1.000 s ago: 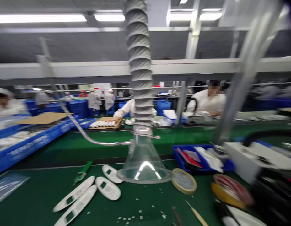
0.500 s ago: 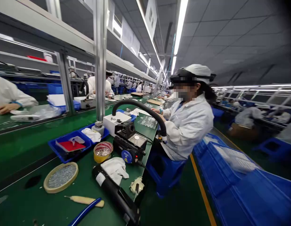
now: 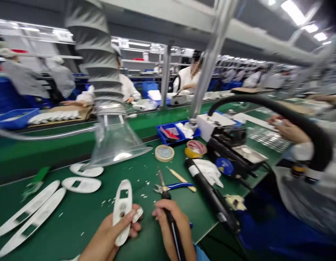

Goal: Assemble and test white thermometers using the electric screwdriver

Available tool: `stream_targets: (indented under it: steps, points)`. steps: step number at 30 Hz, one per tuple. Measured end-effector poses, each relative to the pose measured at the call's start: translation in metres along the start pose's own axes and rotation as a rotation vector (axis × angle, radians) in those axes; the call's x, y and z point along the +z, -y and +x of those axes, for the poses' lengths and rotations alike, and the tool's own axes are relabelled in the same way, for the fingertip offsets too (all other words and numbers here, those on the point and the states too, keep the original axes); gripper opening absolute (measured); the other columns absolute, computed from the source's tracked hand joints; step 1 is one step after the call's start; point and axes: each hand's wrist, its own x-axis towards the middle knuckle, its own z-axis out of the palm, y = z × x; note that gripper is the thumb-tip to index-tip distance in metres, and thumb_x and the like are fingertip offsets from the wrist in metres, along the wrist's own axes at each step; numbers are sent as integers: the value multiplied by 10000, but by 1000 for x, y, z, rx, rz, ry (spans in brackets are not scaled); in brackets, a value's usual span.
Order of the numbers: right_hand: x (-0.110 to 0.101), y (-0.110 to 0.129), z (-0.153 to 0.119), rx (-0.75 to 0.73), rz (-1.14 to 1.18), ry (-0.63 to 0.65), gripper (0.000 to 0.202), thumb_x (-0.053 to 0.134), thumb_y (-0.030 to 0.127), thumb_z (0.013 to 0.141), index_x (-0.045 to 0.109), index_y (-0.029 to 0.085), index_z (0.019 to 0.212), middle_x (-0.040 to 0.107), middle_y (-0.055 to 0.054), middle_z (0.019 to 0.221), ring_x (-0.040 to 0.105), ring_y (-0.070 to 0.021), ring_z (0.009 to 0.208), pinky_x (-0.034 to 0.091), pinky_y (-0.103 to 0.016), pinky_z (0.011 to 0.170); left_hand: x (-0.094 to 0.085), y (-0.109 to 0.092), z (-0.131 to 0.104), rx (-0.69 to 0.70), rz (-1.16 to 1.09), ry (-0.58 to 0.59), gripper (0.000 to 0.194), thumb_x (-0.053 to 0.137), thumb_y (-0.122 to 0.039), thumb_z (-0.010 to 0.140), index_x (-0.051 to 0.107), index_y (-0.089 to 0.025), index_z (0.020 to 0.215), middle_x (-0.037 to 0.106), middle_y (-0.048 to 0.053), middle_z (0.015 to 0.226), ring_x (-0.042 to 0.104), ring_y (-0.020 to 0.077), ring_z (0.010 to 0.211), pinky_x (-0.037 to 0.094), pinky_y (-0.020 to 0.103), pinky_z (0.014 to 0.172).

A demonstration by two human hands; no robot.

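Half a second earlier the view had pointed along the bench toward a seated co-worker, with neither of the person's own hands showing; now it had swung back to the bench, and both hands were in view and occupied. The left hand was closed around a white remote-shaped shell, tilted upright just above the green bench, its window end uppermost; a small white piece showed at the fingertips. The right hand was wrapped around a black-handled tool, its metal tip pointing away from the person. Tip and shell stood apart, so the two were not in contact, though with both in hand the work seemed ready at close range. White flakes dotted the bench beyond, near blue-handled cutters. Four other shells lay to the left, near the clear fume hood.
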Motion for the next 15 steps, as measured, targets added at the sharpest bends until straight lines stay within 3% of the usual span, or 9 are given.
stream_targets:
  steps: [4, 9, 15]
  points:
    - [5, 10, -2, -83, -109, 18, 65, 531, 194, 817, 558, 186, 876, 611, -3, 757, 584, -88, 653, 479, -153, 622, -2, -2, 0, -6, -244, 93, 384, 715, -361, 631, 630, -119, 916, 619, 52, 829, 563, 118, 743, 464, 219, 728]
    - [13, 21, -2, -248, -190, 31, 160, 547, 177, 805, 527, 199, 962, 607, -21, 857, 572, -108, 728, 485, -210, 655, -3, 2, -4, 65, -263, 182, 319, 698, -311, 660, 619, -114, 898, 605, 40, 809, 538, 101, 713, 450, 215, 696]
    - [16, 17, 0, -243, -237, 90, 147, 523, 150, 813, 536, 183, 955, 593, -22, 785, 559, -121, 699, 467, -234, 646, -4, 10, 1, 170, -166, 154, 335, 671, -316, 681, 548, -108, 913, 583, 17, 694, 521, 97, 633, 421, 210, 593]
